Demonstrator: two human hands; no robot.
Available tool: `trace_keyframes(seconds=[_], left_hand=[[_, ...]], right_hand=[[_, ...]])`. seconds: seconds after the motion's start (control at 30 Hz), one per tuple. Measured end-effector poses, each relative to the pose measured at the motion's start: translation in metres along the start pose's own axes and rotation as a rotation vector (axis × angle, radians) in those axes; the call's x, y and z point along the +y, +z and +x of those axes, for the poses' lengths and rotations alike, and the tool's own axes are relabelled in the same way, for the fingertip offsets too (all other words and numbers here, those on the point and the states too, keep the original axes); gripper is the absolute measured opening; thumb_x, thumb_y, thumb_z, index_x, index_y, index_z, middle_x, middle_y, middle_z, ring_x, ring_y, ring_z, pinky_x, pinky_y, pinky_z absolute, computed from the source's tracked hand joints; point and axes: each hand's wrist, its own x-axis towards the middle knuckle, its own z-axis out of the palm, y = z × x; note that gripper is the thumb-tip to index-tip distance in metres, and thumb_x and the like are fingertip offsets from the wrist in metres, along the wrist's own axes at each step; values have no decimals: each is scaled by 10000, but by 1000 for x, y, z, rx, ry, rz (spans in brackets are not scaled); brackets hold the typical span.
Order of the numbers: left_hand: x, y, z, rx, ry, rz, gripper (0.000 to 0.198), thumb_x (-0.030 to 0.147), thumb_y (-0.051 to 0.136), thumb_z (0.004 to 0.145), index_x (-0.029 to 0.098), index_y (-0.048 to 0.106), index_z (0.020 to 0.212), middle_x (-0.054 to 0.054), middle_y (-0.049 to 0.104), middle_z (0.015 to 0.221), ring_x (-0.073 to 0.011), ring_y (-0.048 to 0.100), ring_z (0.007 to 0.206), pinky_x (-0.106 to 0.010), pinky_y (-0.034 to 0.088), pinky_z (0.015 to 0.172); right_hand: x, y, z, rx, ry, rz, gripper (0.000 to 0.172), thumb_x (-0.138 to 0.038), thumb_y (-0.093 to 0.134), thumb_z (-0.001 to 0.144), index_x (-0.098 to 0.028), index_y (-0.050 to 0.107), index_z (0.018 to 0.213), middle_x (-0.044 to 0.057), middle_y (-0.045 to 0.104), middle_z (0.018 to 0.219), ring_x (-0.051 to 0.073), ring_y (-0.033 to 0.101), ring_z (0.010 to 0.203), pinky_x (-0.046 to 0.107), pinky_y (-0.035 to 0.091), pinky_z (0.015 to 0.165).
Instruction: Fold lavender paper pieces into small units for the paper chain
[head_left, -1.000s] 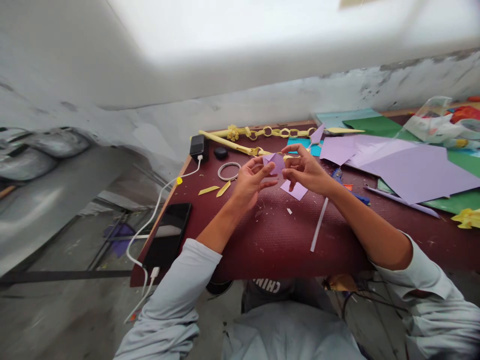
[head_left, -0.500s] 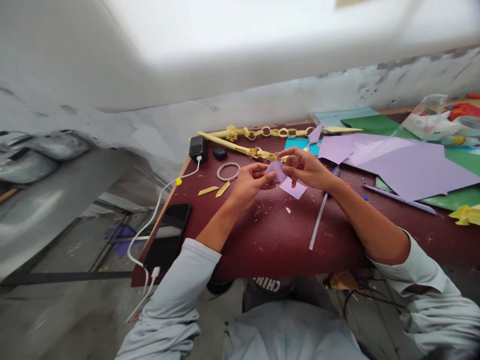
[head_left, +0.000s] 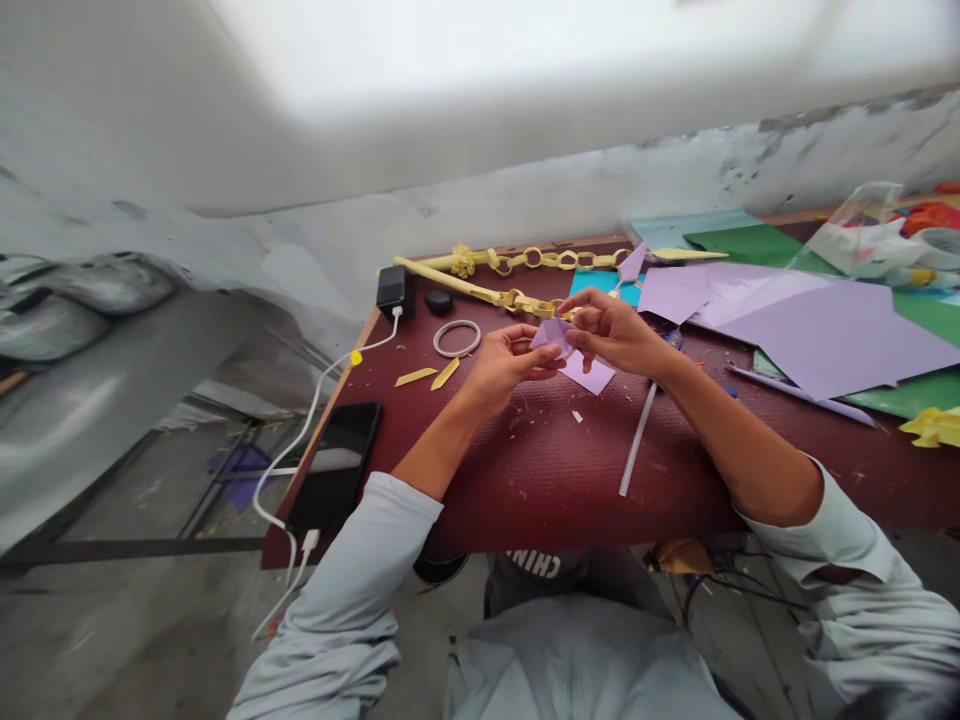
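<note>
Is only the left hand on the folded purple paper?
No, the left hand and the right hand both hold the folded purple paper.

The chain (head_left: 551, 265) lies behind the held paper (head_left: 552, 335).

Black phone (head_left: 336, 470) and seemingly a power bank (head_left: 391, 286)

Left grip (head_left: 510, 366) beside right grip (head_left: 615, 337)
</note>
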Motion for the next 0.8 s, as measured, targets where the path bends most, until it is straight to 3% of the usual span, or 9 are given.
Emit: trace_keyframes(seconds=[0.37,0.63,0.8], left_hand=[[-14,6,4,22,28,19,490,227,1047,662,152,749,1043,-26,799,870,-122,739,730,-258,611,712],[6,-2,0,27,18,-10,565,458,1066,750,141,769,1110,-84,847,959,-174,813,779,-330,700,777],[6,-7,3,83,93,54,528,432,1081,712,152,749,1012,-58,832,886,-167,800,754,-319,709,745]], right_hand=[[-2,12,-1,-67,-27,-10,456,-469,846,1070,-196,575,1317,-64,656,835,102,709,620,208,649,539],[-2,-2,-1,-8,28,-13,497,-468,876,1044,-178,628,1363,-48,725,831,118,746,592,236,670,558],[-5,-3,0,39,79,-38,500,-492,917,995,-140,689,1266,-9,762,814,131,745,610,253,679,553]])
